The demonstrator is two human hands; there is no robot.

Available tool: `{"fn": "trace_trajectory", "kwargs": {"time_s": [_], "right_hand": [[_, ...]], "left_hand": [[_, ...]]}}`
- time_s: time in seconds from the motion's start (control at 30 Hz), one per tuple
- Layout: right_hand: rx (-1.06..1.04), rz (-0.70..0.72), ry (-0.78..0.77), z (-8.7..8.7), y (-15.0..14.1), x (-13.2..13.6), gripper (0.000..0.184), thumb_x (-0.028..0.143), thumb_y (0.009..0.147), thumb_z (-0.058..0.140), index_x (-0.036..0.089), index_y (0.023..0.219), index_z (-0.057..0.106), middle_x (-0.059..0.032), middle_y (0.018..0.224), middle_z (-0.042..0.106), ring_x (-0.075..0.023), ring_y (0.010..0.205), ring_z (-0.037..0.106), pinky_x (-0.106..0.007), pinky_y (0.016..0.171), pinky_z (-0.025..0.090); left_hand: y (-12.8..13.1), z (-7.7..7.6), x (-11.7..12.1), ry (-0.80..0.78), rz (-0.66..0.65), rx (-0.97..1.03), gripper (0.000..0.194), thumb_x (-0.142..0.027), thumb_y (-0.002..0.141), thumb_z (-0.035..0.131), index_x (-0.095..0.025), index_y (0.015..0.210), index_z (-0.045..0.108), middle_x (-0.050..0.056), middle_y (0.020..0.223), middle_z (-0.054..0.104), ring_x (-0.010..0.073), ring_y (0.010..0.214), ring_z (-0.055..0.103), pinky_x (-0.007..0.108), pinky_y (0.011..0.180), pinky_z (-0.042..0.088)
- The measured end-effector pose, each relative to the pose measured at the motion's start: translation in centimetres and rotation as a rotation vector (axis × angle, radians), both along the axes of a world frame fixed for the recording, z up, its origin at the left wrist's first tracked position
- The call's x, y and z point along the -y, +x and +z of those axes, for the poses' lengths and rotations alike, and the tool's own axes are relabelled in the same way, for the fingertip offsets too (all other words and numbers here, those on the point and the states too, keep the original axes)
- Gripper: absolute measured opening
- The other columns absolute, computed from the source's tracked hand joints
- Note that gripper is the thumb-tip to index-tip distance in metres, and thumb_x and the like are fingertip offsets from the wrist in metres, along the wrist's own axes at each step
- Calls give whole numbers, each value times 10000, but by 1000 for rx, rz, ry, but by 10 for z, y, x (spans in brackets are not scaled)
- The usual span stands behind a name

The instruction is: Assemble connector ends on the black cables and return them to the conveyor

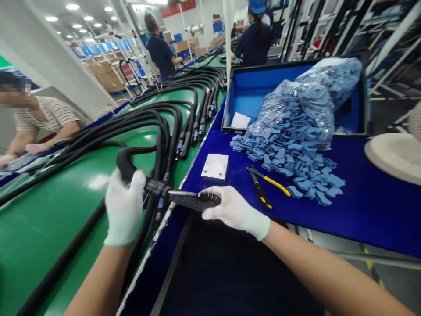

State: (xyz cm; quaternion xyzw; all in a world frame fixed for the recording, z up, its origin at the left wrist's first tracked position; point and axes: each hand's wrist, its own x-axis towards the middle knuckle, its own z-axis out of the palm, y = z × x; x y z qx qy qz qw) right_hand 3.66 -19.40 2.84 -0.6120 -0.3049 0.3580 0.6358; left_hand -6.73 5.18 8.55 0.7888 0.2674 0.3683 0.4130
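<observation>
Both my hands wear white gloves. My left hand (pixel 123 206) is wrapped round a black corrugated cable (pixel 126 164) just behind its black connector (pixel 158 188), over the green conveyor belt (pixel 49 219). My right hand (pixel 235 210) is closed on the handle of a black pointed tool (pixel 189 198), whose metal tip points at the connector's end. Several more black cable bundles (pixel 171 118) lie along the belt.
On the blue table (pixel 362 206) lie yellow-handled pliers (pixel 266 184), a white square block (pixel 215 166) and a heap of small blue pieces (pixel 296 162) spilling from a clear bag. A blue open case (pixel 250 94) stands behind. Other people work along the belt.
</observation>
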Motion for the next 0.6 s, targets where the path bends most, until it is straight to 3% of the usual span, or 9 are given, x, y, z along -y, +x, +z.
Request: {"fn": "trace_trajectory", "kwargs": {"time_s": [0.07,0.13,0.17,0.23,0.3,0.37,0.47,0.53,0.6], "right_hand": [[144,27,-101,14,8,23,305,179,721,785,231,1021,768,24,836,704,-148,672,591,-264,598,442],[190,94,-164,27,9,40,267,203,762,758,235,1026,764,31,785,690,-144,630,578,-266,564,429],[212,119,-181,33,8,47,232,204,781,741,232,1010,758,32,769,685,-143,623,581,-266,560,430],[279,161,-226,41,7,57,156,194,804,718,222,956,739,32,744,678,-144,619,600,-264,559,433],[380,173,-301,44,9,65,81,219,833,716,213,914,718,25,734,683,-148,615,619,-266,559,433],[562,11,-446,38,18,74,130,324,897,705,198,930,712,-22,794,714,-178,668,648,-289,603,457],[928,-357,-831,16,36,84,376,516,928,688,141,926,713,-170,913,717,-289,827,677,-379,728,499],[1084,-384,-1025,-1,47,87,343,462,896,722,121,858,708,-224,922,692,-349,889,672,-414,758,497],[1118,-362,-1048,-14,54,86,207,328,867,711,124,833,695,-215,916,681,-346,885,670,-393,733,484]], "left_hand": [[-10,-4,15,448,-5,-15,520,-404,798,812,-351,1297,677,58,1417,576,385,1405,471,583,1249,316],[-18,-16,31,754,-320,-68,538,-312,796,813,-434,1304,687,29,1377,646,377,1344,557,603,1220,359],[-19,-25,38,788,-527,-95,516,-265,818,790,-457,1288,698,21,1286,704,351,1244,633,583,1161,435],[-18,-42,49,728,-774,-130,462,-199,887,712,-459,1269,717,16,1117,764,281,1018,721,487,973,566],[-12,-55,59,596,-767,-168,382,-200,943,652,-413,1245,746,27,1070,771,240,918,732,402,831,594],[-2,-58,67,461,-676,-234,277,-269,974,638,-370,1191,777,30,1074,770,240,941,734,384,829,594],[14,-45,78,306,-572,-337,214,-377,968,661,-345,1125,802,8,1126,779,267,1080,724,403,975,573],[25,-31,84,202,-549,-383,222,-411,951,677,-344,1117,808,-9,1170,780,272,1146,711,403,1046,550],[35,-18,86,106,-544,-416,259,-423,938,685,-337,1152,803,-11,1204,776,275,1165,710,400,1070,539]]}}
